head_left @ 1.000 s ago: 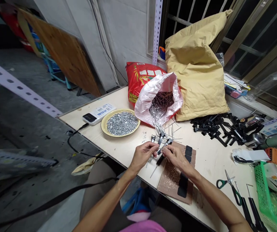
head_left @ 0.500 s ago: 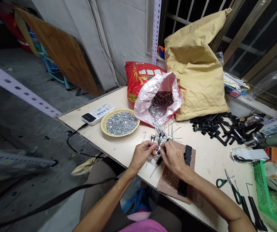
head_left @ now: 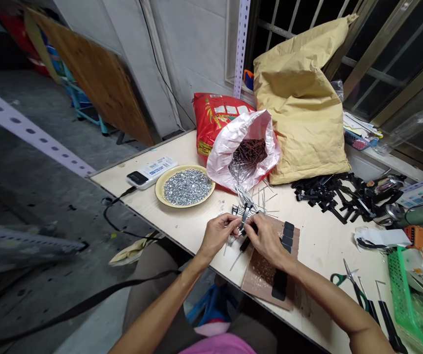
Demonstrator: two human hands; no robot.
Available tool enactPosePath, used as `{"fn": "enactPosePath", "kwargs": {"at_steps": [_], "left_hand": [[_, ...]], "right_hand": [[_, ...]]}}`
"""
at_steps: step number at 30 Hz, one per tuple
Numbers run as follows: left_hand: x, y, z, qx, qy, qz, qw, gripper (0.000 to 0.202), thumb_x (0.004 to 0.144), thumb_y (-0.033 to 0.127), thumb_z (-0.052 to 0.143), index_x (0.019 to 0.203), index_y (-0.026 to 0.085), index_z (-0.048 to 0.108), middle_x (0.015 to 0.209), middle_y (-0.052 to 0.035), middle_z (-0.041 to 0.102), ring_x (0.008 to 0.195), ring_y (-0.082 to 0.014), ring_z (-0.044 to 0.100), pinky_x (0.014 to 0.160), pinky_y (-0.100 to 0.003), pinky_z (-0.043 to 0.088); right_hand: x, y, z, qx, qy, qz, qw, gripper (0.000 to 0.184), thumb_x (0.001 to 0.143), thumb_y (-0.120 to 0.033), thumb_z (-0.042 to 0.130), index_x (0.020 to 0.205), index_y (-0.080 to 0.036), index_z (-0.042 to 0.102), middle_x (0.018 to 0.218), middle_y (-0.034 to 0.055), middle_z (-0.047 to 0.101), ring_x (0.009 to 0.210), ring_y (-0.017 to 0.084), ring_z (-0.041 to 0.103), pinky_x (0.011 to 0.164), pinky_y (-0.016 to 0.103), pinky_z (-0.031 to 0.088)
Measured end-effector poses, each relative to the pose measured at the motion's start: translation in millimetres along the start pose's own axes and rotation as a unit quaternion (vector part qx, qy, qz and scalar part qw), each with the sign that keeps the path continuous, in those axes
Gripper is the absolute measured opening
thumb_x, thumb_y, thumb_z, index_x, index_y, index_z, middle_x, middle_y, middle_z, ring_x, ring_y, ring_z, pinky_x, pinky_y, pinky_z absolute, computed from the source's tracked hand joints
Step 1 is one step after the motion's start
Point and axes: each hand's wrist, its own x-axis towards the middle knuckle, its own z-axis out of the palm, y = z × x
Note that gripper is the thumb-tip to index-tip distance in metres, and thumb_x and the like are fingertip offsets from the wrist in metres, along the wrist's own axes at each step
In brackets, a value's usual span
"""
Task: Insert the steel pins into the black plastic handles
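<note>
My left hand and my right hand meet over the near edge of the pale table, fingers pinched together on a thin metal pin with a black plastic part. Loose metal pins lie scattered just beyond my fingers. Under my right hand lies a brown board carrying black pads. A pink-white plastic bag full of pins lies open behind. A yellow plate heaped with small silver nuts sits to the left.
A tan paper sack and a red bag stand at the back. Black plastic parts are piled on the right, with green-handled scissors, a green basket and a white scale.
My right hand has slid left and closer to my left hand, fingers tightening over the pin. The view has shifted slightly.
</note>
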Motion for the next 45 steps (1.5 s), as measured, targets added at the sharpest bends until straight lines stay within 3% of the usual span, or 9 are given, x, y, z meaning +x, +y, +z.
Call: {"fn": "enactPosePath", "kwargs": {"at_steps": [8,13,17,20,23,28,32,38,45], "left_hand": [[1.5,-1.4,-1.7,0.003,-0.019,-0.015,1.0,0.02,0.063,0.035,0.071,0.064,0.016,0.066,0.047,0.0027,0.059,0.043,-0.0102,0.054,0.047,-0.022,0.046],[2.7,-3.1,-1.6,0.007,-0.011,-0.012,1.0,0.017,0.065,0.033,0.069,0.065,0.016,0.067,0.045,0.0028,0.058,0.042,-0.0106,0.054,0.046,-0.022,0.046],[2.5,-5.7,-3.4,0.025,-0.002,0.008,1.0,0.015,0.064,0.033,0.071,0.064,0.018,0.068,0.044,0.0035,0.058,0.042,-0.0114,0.055,0.047,-0.023,0.046],[2.1,-7.9,-3.4,0.024,-0.001,0.001,1.0,0.018,0.061,0.034,0.073,0.064,0.018,0.068,0.045,0.0029,0.059,0.044,-0.0121,0.057,0.048,-0.023,0.047],[2.4,-8.3,-1.6,-0.019,-0.005,-0.041,0.999,0.025,0.058,0.038,0.075,0.067,0.016,0.068,0.052,0.0009,0.064,0.048,-0.0124,0.059,0.05,-0.024,0.049],[8.3,-5.4,-4.0,-0.112,0.031,-0.085,0.99,0.035,0.051,0.042,0.079,0.065,0.013,0.065,0.05,0.0026,0.06,0.045,-0.0095,0.054,0.049,-0.023,0.047],[13.8,-3.4,-9.4,-0.146,0.062,-0.098,0.982,0.036,0.047,0.04,0.081,0.061,0.013,0.062,0.047,0.0044,0.055,0.044,-0.0084,0.052,0.048,-0.023,0.046],[8.5,-5.2,-3.4,-0.141,0.089,-0.053,0.985,0.036,0.052,0.042,0.079,0.065,0.013,0.063,0.054,0.0027,0.058,0.048,-0.0084,0.053,0.05,-0.023,0.047],[2.2,-5.9,3.9,-0.151,0.07,-0.051,0.985,0.034,0.056,0.042,0.078,0.067,0.013,0.064,0.058,0.0014,0.062,0.047,-0.0073,0.053,0.049,-0.022,0.046]], "right_hand": [[-0.3,-1.9,0.0,-0.061,-0.031,-0.001,0.998,0.016,0.093,-0.024,0.042,0.084,-0.019,0.054,0.073,-0.0002,0.06,0.063,0.013,0.056,0.054,0.022,0.036],[-0.5,1.3,5.1,-0.129,0.015,-0.052,0.99,0.013,0.091,-0.02,0.043,0.087,-0.018,0.055,0.085,0.006,0.061,0.071,0.015,0.057,0.055,0.023,0.038],[7.3,3.5,7.1,0.079,-0.08,0.064,0.992,0.025,0.092,-0.03,0.038,0.075,-0.019,0.052,0.066,-0.0002,0.056,0.052,0.011,0.05,0.046,0.021,0.034],[15.1,4.7,8.9,0.294,-0.196,0.182,0.918,0.035,0.089,-0.046,0.038,0.067,-0.019,0.046,0.056,-0.0054,0.047,0.038,0.006,0.036,0.038,0.02,0.028],[17.2,5.6,12.1,0.325,-0.154,0.209,0.909,0.029,0.081,-0.048,0.05,0.077,-0.019,0.046,0.061,-0.0071,0.046,0.039,0.005,0.037,0.039,0.019,0.029],[8.3,5.9,8.2,0.135,-0.066,0.095,0.984,0.034,0.076,-0.037,0.062,0.101,-0.02,0.046,0.074,-0.0044,0.052,0.06,0.012,0.051,0.054,0.023,0.04],[-0.8,2.8,1.0,-0.044,-0.03,-0.008,0.999,0.023,0.087,-0.024,0.051,0.11,-0.023,0.049,0.089,0.0009,0.059,0.074,0.015,0.057,0.062,0.025,0.041],[-1.8,0.6,-0.6,-0.355,0.083,-0.13,0.922,0.022,0.09,-0.013,0.048,0.103,-0.025,0.06,0.086,0.0053,0.062,0.07,0.018,0.051,0.061,0.031,0.032],[3.0,1.4,-4.7,-0.409,0.135,-0.204,0.879,0.023,0.093,-0.011,0.041,0.085,-0.019,0.06,0.079,0.0042,0.063,0.067,0.018,0.045,0.066,0.032,0.03]]}}
